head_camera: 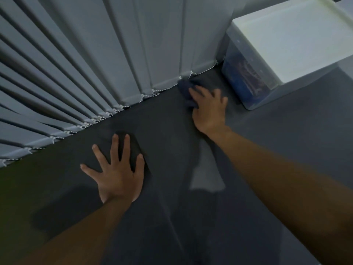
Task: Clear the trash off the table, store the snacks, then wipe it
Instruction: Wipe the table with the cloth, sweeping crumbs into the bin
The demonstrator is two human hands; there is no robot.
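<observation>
My right hand (209,109) lies on a dark blue cloth (186,90) at the far edge of the dark grey table (267,150), close to the blinds; its fingers are spread and bent over the cloth. My left hand (116,169) rests flat on the table with straight, spread fingers and holds nothing. A clear storage box (246,77) with a white lid (290,39) stands at the far right corner, with blue snack packets showing through its wall.
Pale vertical blinds (95,54) with a beaded chain along their bottom hang right behind the table's far edge. A bright patch of light (207,175) lies on the table between my arms.
</observation>
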